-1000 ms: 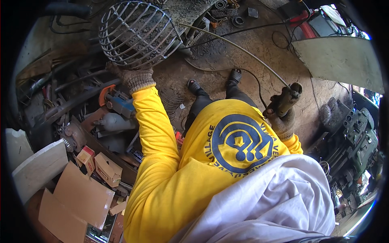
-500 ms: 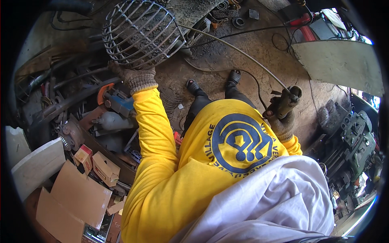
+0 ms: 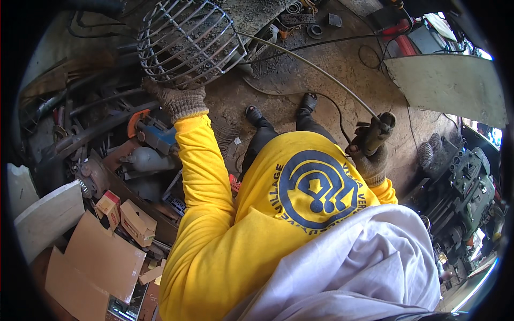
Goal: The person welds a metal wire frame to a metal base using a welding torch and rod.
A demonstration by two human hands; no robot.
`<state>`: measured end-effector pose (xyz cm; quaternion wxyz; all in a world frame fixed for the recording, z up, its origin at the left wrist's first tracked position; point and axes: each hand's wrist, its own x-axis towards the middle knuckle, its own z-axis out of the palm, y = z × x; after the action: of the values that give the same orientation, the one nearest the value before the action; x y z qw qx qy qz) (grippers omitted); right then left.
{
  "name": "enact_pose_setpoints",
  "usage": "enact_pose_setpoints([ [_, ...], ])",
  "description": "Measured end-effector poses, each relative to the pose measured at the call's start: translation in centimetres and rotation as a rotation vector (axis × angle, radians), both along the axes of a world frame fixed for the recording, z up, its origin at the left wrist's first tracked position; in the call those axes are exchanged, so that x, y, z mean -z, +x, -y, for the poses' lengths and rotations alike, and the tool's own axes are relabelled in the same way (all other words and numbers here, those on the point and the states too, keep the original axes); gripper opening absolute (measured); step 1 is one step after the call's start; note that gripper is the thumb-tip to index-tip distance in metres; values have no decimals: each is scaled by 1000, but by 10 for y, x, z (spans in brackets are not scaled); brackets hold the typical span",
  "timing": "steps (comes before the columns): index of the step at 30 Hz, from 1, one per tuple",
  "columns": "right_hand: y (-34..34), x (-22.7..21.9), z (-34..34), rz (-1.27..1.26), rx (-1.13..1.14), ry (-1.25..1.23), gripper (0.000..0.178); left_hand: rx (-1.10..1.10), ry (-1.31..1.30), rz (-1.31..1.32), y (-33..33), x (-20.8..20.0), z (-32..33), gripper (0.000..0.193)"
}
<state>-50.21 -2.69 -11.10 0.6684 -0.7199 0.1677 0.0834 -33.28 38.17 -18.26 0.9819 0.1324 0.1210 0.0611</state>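
Holding one metal cage (image 3: 191, 45): left hand (image 3: 178, 100). Right hand (image 3: 371, 162) clasping one holder (image 3: 373, 135) bearing one rod (image 3: 315, 63).

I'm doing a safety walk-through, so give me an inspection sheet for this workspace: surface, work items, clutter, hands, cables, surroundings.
Surface: worktop strewn with dark grit; floor stained.
Work items: barred metal cage; dark holder with a long thin rod pointing toward the cage, contact unclear.
Clutter: cardboard and blue-and-orange tool among piled parts, left.
Hands: left hand, gloved, at the cage's near edge, fingers partly hidden; right hand, gloved, around the holder.
Cables: dark cable across the floor.
Surroundings: green machine, right.
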Motion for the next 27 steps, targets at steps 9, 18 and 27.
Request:
enact_pose_setpoints([
  [9,-1,0,-4,-18,4,-33,39,122,-128,118,-5,16,-14,79],
  [18,1,-2,-8,10,-31,-107,38,-161,315,-315,6,-15,10,78],
  [27,-3,6,-4,93,-29,-67,45,-175,330,-362,5,-9,2,75],
])
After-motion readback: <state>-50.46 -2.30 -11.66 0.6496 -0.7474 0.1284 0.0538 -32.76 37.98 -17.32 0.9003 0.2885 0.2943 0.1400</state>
